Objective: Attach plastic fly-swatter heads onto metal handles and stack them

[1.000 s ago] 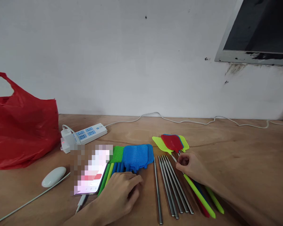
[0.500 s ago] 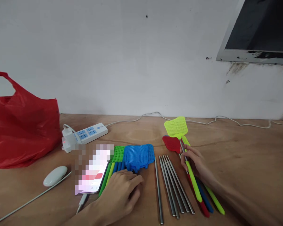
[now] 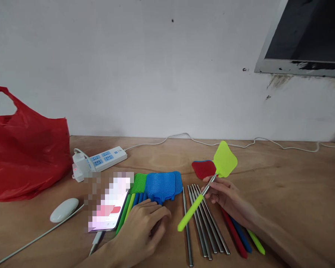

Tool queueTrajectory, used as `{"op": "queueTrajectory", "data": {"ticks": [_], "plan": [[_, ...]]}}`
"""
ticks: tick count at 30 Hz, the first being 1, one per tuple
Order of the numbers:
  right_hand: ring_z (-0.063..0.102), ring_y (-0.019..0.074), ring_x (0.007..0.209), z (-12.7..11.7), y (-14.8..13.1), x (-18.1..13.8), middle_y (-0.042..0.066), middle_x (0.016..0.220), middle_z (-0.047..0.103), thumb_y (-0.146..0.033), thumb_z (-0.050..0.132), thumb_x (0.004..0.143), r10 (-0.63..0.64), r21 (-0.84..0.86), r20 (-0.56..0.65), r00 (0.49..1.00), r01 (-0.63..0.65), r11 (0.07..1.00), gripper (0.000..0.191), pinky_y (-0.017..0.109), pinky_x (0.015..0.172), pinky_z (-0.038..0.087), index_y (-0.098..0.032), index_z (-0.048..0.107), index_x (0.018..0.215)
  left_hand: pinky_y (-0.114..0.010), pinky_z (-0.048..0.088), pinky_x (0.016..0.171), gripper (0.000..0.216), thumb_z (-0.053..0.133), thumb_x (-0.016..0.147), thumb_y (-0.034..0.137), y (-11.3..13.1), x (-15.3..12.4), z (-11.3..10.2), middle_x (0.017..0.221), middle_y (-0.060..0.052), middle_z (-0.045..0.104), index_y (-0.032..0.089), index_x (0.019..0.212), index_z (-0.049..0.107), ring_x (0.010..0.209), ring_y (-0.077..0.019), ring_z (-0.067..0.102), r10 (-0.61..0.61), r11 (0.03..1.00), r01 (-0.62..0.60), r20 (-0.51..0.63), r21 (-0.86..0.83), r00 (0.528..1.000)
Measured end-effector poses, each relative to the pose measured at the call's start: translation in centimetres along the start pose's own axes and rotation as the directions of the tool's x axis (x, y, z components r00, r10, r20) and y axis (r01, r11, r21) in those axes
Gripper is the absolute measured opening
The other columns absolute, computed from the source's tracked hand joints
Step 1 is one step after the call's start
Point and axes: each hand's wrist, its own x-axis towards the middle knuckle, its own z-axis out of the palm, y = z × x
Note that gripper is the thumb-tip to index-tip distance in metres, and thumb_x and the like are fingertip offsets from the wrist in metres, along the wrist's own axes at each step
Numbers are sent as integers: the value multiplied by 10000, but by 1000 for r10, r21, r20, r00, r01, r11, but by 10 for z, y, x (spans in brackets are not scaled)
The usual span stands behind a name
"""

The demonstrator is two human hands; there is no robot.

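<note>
My right hand [image 3: 222, 191] pinches a yellow-green fly swatter [image 3: 225, 160] by its metal rod, above the table. The mesh head tilts up to the right and the handle points down to the left. Below that hand lie a red fly swatter [image 3: 203, 169], with blue and yellow-green handles beside it. My left hand [image 3: 145, 227] rests on the table with fingers loosely bent and grips nothing visible. It partly covers blue handles next to a blue swatter head [image 3: 162, 184] and a green swatter head [image 3: 140, 182]. Several metal rods [image 3: 205, 223] lie between my hands.
A lit phone [image 3: 111, 204] lies left of the handles, a white cable at its lower end. Further left are a white mouse [image 3: 64, 210], a power strip [image 3: 108, 158] and a red plastic bag [image 3: 30, 149]. A thin cord [image 3: 156, 143] runs along the wall.
My right hand has shifted slightly left and turned the yellow-green swatter: its head moved right, its handle end swung left over the metal rods. My left hand stays almost still.
</note>
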Motion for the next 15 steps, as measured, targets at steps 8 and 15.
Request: {"op": "queueTrajectory", "data": {"ticks": [8, 15], "plan": [[745, 158, 752, 17, 5, -11, 81, 892, 790, -455, 795, 789, 47, 77, 91, 995, -54, 996, 289, 204, 638, 568, -192, 747, 897, -299, 417, 680, 290, 355, 1025, 260, 9, 4, -8, 829, -25, 674, 213, 896, 611, 760, -191, 620, -32, 988, 36, 26, -153, 999], [724, 152, 747, 22, 11, -16, 74, 924, 788, -463, 786, 800, 45, 115, 105, 993, -57, 992, 292, 227, 650, 554, -201, 746, 922, -266, 340, 575, 238, 521, 971, 306, 12, 4, 1, 669, 19, 559, 204, 757, 542, 628, -153, 526, -25, 996, 31, 74, -84, 997]]}}
